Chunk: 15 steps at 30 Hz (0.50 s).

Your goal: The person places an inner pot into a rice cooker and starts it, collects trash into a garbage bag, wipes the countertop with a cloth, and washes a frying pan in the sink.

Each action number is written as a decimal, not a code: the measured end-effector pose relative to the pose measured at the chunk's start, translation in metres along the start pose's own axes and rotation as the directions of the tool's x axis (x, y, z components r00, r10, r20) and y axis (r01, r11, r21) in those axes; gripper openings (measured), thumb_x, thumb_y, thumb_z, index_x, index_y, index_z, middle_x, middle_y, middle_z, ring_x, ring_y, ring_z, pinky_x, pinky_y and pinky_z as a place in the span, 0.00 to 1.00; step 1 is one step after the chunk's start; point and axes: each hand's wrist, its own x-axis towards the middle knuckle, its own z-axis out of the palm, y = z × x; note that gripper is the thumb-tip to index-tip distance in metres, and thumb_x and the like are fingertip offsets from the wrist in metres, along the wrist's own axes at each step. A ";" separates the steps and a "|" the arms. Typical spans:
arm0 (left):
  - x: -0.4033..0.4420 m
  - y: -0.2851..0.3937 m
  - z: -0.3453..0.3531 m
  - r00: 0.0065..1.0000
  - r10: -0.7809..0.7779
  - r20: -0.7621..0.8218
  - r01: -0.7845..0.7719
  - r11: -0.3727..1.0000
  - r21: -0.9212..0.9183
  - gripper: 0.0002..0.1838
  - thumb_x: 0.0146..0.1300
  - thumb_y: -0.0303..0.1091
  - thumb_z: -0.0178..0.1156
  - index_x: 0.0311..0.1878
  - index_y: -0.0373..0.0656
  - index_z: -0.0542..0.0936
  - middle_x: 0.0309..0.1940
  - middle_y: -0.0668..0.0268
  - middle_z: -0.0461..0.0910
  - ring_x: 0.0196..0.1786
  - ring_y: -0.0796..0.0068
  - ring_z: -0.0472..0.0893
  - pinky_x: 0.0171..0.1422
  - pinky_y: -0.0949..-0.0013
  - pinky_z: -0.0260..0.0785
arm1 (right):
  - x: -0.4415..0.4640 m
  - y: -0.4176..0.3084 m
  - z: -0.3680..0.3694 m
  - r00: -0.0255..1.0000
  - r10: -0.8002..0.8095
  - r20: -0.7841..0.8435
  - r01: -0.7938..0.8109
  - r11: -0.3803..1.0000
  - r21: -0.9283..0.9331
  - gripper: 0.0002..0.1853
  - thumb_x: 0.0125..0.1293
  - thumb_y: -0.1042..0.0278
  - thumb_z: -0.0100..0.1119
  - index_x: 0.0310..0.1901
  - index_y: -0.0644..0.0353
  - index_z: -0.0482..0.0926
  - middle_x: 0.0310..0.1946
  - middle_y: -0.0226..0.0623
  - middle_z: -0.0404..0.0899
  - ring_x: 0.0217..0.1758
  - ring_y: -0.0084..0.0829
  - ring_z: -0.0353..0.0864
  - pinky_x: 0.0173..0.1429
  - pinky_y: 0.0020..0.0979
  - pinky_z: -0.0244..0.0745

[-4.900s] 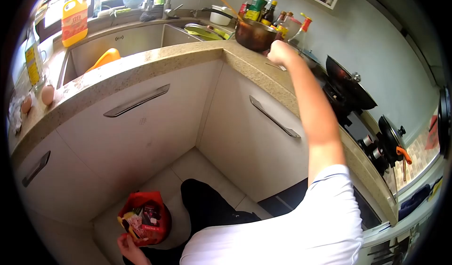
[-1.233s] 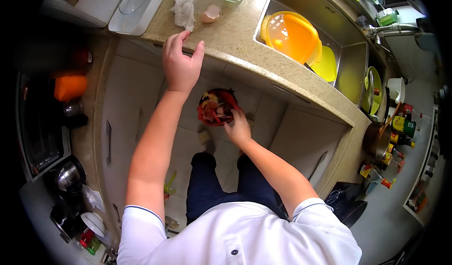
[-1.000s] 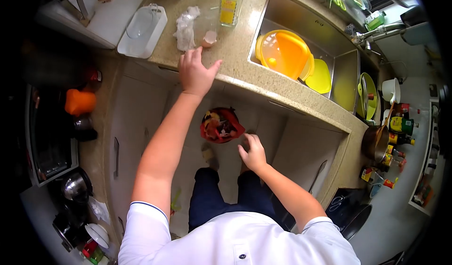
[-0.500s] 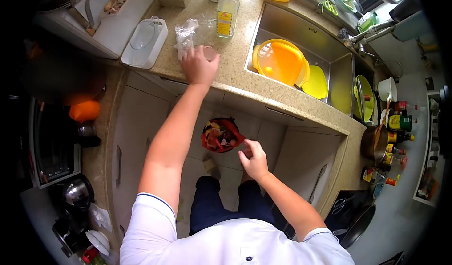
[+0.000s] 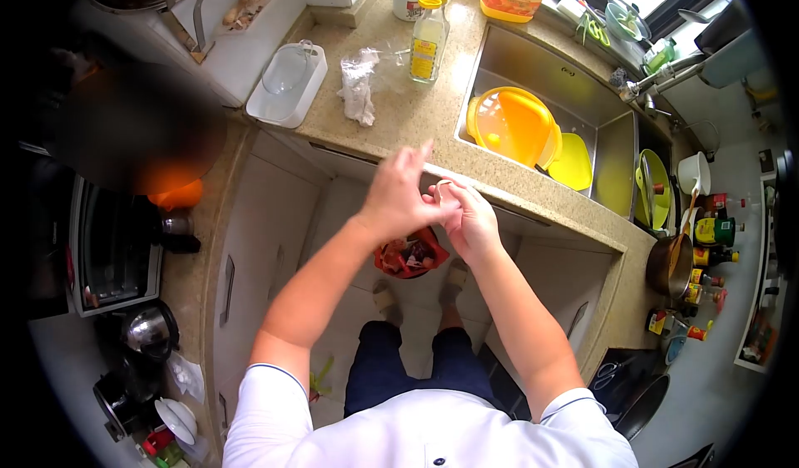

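Note:
Both hands meet in front of the counter edge, above a red-lined waste bin [image 5: 429, 260] holding scraps. My left hand [image 5: 395, 192] has its fingers stretched out and slightly blurred, its thumb against the other hand. My right hand [image 5: 474, 222] is curled closed around a small, pale pinkish rounded thing [image 5: 445, 190], mostly hidden by fingers; its kind cannot be made out. Beyond the hands, a crumpled clear plastic bag [image 5: 359, 85] lies on the counter [image 5: 387, 127]. A glass bottle with a yellow cap [image 5: 425, 48] stands to its right.
A white tray [image 5: 289, 85] sits at the counter's left. In the steel sink [image 5: 541, 60] are an orange basin [image 5: 512, 123] and a yellow-green board [image 5: 572, 162]. Sauce bottles [image 5: 714, 231] and a brown pot [image 5: 668, 264] stand at right. An oven [image 5: 116, 243] is at left.
My left hand has left the counter beside the plastic bag and come down to my right hand. My right hand has risen. The roundish thing formerly at my left hand is off the counter.

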 end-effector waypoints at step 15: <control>0.064 -0.089 -0.006 0.931 0.223 -0.290 -0.085 0.902 0.423 0.19 0.54 0.20 0.59 0.49 0.45 0.86 0.49 0.59 0.82 0.52 0.53 0.77 0.61 0.53 0.69 | -0.047 0.023 -0.014 0.994 0.058 -0.098 -0.055 0.998 0.030 0.21 0.78 0.54 0.51 0.57 0.66 0.74 0.50 0.50 0.80 0.55 0.49 0.83 0.61 0.45 0.81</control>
